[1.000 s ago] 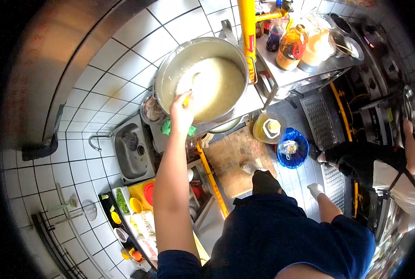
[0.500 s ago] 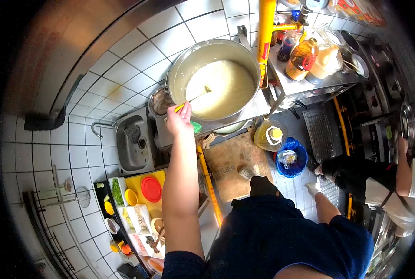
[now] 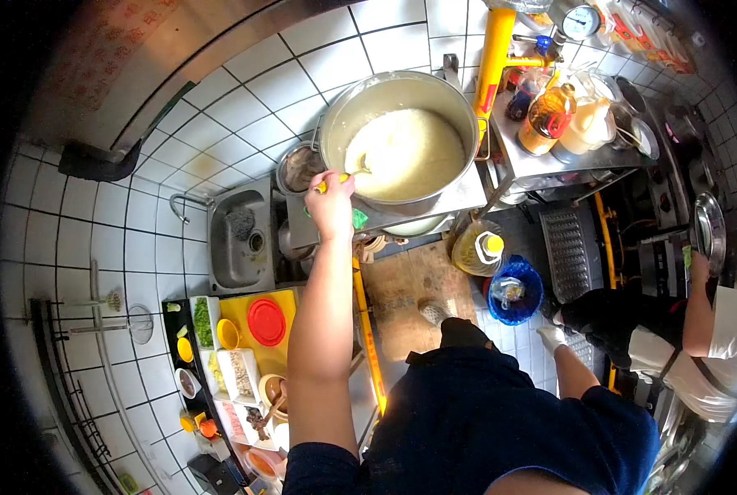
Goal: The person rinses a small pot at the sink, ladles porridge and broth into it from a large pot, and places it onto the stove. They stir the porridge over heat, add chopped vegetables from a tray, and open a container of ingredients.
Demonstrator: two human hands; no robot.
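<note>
My left hand [image 3: 333, 202] is closed around the yellow handle [image 3: 333, 183] of a ladle, at the near left rim of a big metal pot [image 3: 335, 136]. Its bowl [image 3: 364, 162] dips into the pale, cloudy contents [image 3: 422, 157], by the pot's left side. Just below the hand's right side lies a bit of green cloth [image 3: 359, 219]. A metal bowl [image 3: 296, 169] stands left of the pot. Low on the right hangs my right hand [image 3: 552, 337], which looks white; its fingers are too small to make out, and nothing shows in it.
A sink [image 3: 218, 247] and a tray of ingredients [image 3: 202, 346] are on the left. Bottles [image 3: 548, 120] stand on a steel table [image 3: 517, 161] behind a yellow pipe [image 3: 494, 62]. An oil jug [image 3: 477, 247] and blue-lined bin [image 3: 514, 290] are on the floor. At right, a co-worker [image 3: 699, 346] holds a metal lid or pan [image 3: 708, 233].
The view has shifted, so the pot sits further right. My left hand's grip on the handle has turned, and the ladle's bowl has moved within the pale contents towards the pot's near left side.
</note>
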